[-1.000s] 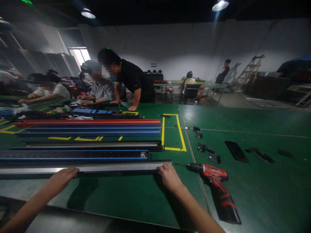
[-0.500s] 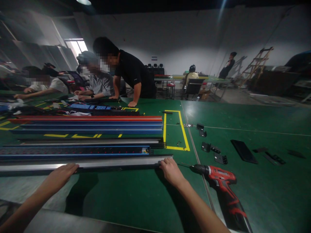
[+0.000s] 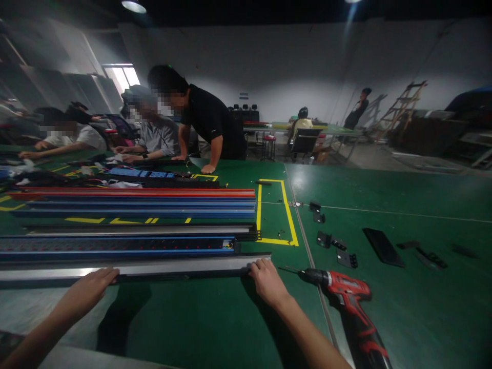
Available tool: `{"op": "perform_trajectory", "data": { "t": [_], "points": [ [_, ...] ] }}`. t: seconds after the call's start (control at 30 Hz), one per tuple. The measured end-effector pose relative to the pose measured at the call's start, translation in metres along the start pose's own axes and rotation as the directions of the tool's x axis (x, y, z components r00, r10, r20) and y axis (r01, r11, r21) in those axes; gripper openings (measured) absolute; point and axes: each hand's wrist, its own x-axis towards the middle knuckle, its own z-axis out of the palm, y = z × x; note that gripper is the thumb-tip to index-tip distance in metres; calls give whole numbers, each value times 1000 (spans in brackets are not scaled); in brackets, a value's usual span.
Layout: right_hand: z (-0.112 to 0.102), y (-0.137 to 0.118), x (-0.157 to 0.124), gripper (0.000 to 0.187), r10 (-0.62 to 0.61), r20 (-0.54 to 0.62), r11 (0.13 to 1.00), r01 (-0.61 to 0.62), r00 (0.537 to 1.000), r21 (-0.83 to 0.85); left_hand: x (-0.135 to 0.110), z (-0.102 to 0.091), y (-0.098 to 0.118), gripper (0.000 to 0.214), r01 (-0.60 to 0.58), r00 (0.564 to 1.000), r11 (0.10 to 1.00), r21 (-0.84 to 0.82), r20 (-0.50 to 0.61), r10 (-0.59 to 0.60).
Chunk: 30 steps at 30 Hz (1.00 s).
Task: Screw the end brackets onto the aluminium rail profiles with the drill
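Observation:
A long silver-and-black metal profile (image 3: pixel 172 268) lies lengthwise along the near part of the green table. My left hand (image 3: pixel 96 281) is closed over its near edge, left of the middle. Near the profile's right end, my right hand (image 3: pixel 267 277) grips it with fingers curled over the edge. Just beyond lies a blue-edged channel (image 3: pixel 161 245) with dark insides and a row of red dots. To the right of my right hand rests a red and black cordless drill (image 3: pixel 348 287), its thin bit pointing left towards that hand.
Further back lie a black profile (image 3: pixel 154 229), blue profiles (image 3: pixel 172 206) and an orange one (image 3: pixel 192 192). Several black brackets (image 3: pixel 324 239) and a flat black slab (image 3: pixel 382 247) lie to the right. Across the table a person in black (image 3: pixel 213 115) leans on it, beside other seated people.
The whole view has tilted up slightly, so the table sits a little lower in it. Both hands keep their places on the metal profile.

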Motion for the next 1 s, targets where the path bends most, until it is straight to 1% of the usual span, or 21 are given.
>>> {"op": "perform_trajectory", "data": {
  "t": [0.1, 0.17, 0.23, 0.3, 0.37, 0.43, 0.5, 0.6, 0.63, 0.67, 0.73, 0.8, 0.83, 0.87, 0.9, 0.93, 1.0],
  "points": [
    [3, -9, -2, 18, -22, 6, 1000, 22, 1000, 3, -3, 9, -11, 60, 20, 996, 995, 103, 85, -29],
    [5, -18, -3, 18, -33, 8, 999, 33, 999, 4, -7, 11, -16, 61, 38, 994, 990, 139, 94, -51],
    [7, -26, -3, 18, -31, 10, 1000, 31, 999, 0, -11, 8, -17, 57, 40, 997, 992, 123, 65, -48],
    [6, -33, -3, 19, -20, 9, 1000, 20, 1000, -2, -15, 1, -13, 50, 6, 1000, 996, 90, 24, -8],
    [5, -35, -4, 20, -11, 9, 1000, 11, 1000, 6, -16, -8, -2, 48, -43, 999, 995, 95, -29, 46],
    [4, -35, -5, 20, -12, 8, 1000, 11, 1000, 27, -14, -19, 15, 50, -92, 988, 989, 115, -110, 105],
    [3, -33, -6, 19, -17, -7, 998, 18, 1000, 65, -11, -29, 41, 50, -159, 962, 982, 98, -210, 177],
    [2, -30, -11, 21, -19, -87, 983, 34, 996, 181, -2, -42, 92, 45, -313, 890, 949, 35, -340, 306],
    [1, -30, -14, 23, -14, -126, 972, 44, 992, 231, 2, -45, 113, 43, -363, 855, 931, 25, -387, 344],
    [0, -29, -18, 26, -10, -163, 960, 55, 987, 275, 7, -49, 134, 40, -415, 813, 909, 26, -439, 383],
    [-4, -25, -28, 30, -2, -224, 941, 78, 975, 328, 17, -55, 180, 34, -515, 706, 855, 55, -539, 460],
    [-10, -14, -40, 29, 15, -280, 941, 81, 960, 329, 26, -59, 225, 32, -565, 650, 823, 60, -582, 488],
    [-14, -5, -46, 28, 38, -309, 946, 65, 950, 318, 29, -61, 246, 31, -596, 621, 801, 55, -601, 503],
    [-18, 8, -51, 25, 76, -340, 952, 33, 937, 305, 32, -63, 266, 30, -622, 603, 782, 43, -611, 513],
    [-23, 23, -56, 22, 131, -365, 955, -18, 922, 296, 34, -64, 283, 31, -641, 595, 767, 28, -613, 520],
    [-28, 41, -59, 20, 192, -380, 954, -81, 905, 290, 35, -63, 297, 31, -654, 593, 756, 10, -613, 522],
    [-39, 80, -62, 17, 302, -387, 937, -197, 871, 287, 36, -61, 317, 27, -658, 613, 753, -35, -605, 507]
  ]
}}
